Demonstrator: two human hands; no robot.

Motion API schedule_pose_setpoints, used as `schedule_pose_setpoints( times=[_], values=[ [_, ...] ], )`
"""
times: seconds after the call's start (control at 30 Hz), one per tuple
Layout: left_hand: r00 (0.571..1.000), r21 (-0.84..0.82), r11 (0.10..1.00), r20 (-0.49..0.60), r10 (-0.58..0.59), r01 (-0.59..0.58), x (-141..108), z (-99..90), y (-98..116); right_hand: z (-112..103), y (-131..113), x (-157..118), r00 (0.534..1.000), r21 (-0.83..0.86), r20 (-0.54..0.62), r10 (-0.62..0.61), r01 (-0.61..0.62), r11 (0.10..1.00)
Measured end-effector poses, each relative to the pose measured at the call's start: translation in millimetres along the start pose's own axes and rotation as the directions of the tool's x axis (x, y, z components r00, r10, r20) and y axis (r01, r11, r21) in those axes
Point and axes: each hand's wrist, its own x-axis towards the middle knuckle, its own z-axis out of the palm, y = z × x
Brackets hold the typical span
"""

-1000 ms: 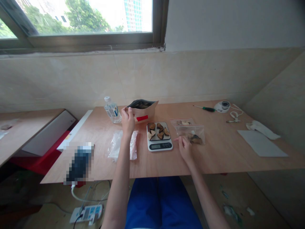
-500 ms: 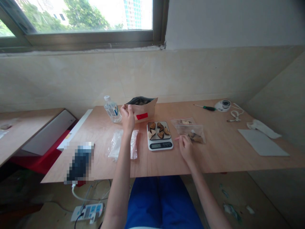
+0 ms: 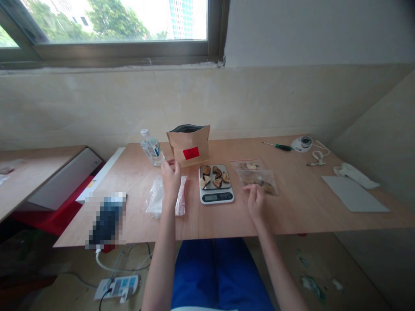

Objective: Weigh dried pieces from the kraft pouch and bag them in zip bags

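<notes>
My left hand (image 3: 171,178) is raised over the table in front of a brown kraft paper pouch (image 3: 202,143), holding nothing, its fingers apart. The pouch stands upright with its top open and a red label on its front. My right hand (image 3: 256,199) is beside the near edge of a clear zip bag (image 3: 268,186) of brown dried pieces, fingers loosely bent and apart; nothing shows in them. Between the hands sits a white digital kitchen scale (image 3: 216,198). Several dried mushroom pieces (image 3: 217,183) lie on its platform. The display's digits are too small to read.
Clear plastic bags (image 3: 155,196) lie left of the scale. A water bottle (image 3: 151,149) stands behind them. A pixelated dark object (image 3: 106,222) lies at the left edge. On the right are a screwdriver (image 3: 283,147), a white dome camera (image 3: 302,144) and a grey sheet (image 3: 355,194).
My left hand has let go of the pouch's upper left corner and come down toward me. The pouch now stands more upright by itself. My right hand has shifted slightly, its index finger less stretched out.
</notes>
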Motion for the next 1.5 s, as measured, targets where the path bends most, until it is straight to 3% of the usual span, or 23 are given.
schedule_pose_setpoints(
  times=[0.13,0.23,0.33,0.5,0.6,0.73,0.83,0.93,1.2,1.33,1.5],
  values=[
    [0.983,0.367,0.930,0.178,-0.040,-0.028,-52,-13.1,-24,0,-1,-1,0.994,0.062,-0.075,0.073,-0.068,0.996],
    [0.970,0.456,0.888,0.238,-0.051,-0.065,-79,-13.1,-37,1,-9,-7,0.984,0.118,-0.109,0.144,-0.131,0.984],
    [0.979,0.371,0.929,0.191,-0.072,-0.004,-88,-12.5,-41,2,-27,-18,0.980,0.198,-0.017,0.197,-0.190,0.962],
    [0.956,0.166,0.976,0.235,-0.176,0.139,-82,-23.6,-38,9,-70,-36,0.959,0.327,0.271,0.088,-0.178,0.928],
    [0.959,0.127,0.980,0.218,-0.180,0.155,-83,-29.5,-37,19,-98,-42,0.893,0.381,0.450,-0.014,-0.178,0.907],
    [0.980,0.100,0.978,0.063,-0.189,0.182,-92,-32.0,-29,41,-131,-49,0.775,0.339,0.625,-0.095,-0.159,0.927],
    [0.982,0.009,0.982,-0.027,-0.187,0.187,-102,-33.9,-13,59,-148,-52,0.777,0.373,0.625,-0.073,-0.215,0.903],
    [0.986,-0.176,0.970,0.022,-0.167,0.169,-111,-35.8,5,70,-158,-50,0.808,0.435,0.588,-0.026,-0.289,0.852],
    [0.981,-0.328,0.924,0.056,-0.187,0.195,-122,-35.8,26,62,-158,-38,0.830,0.514,0.558,0.022,-0.366,0.776],
    [0.977,-0.368,0.905,0.079,-0.199,0.215,-123,-35.9,34,60,-154,-38,0.807,0.566,0.586,0.081,-0.478,0.672],
    [0.983,-0.271,0.948,0.121,-0.140,0.168,-120,-40.1,40,61,-151,-39,0.758,0.565,0.640,0.131,-0.578,0.588]
  ],
)
